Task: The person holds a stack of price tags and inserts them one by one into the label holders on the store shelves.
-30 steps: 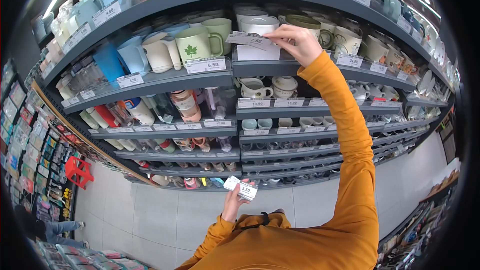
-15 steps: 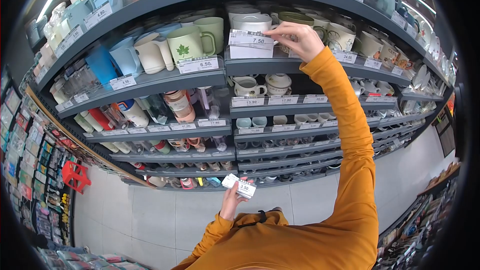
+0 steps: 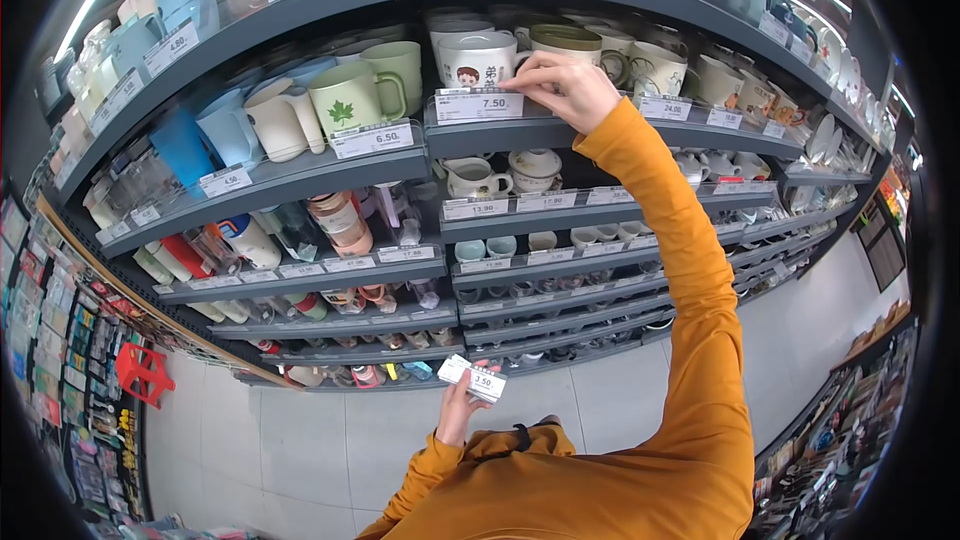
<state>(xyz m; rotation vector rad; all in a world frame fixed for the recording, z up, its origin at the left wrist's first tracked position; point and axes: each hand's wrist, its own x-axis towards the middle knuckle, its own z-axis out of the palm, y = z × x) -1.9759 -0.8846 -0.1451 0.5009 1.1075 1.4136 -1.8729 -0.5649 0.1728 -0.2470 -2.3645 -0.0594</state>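
Note:
My right hand [image 3: 572,88] reaches up to the shelf edge, thumb and forefinger pinched at the top right corner of a 7.50 price tag [image 3: 479,107]. The tag sits flat along the shelf front. Just behind it stands a white mug [image 3: 478,58] with a cartoon face and dark lettering. An olive-rimmed mug [image 3: 565,38] is partly hidden by the hand. Low down, my left hand [image 3: 457,408] is closed around a small stack of price tags [image 3: 472,378], the top one reading 3.50.
Green mugs [image 3: 343,98] stand left of the tag, with cream and blue ones beyond. Lower shelves hold cups and bottles [image 3: 340,223]. A red stool [image 3: 143,373] is on the tiled floor at left; another goods rack [image 3: 845,430] stands at lower right.
The 7.50 tag, earlier raised in front of the mug, has come down level with the shelf edge, and the mug's picture shows now. The view has shifted slightly; my left hand still holds its stack.

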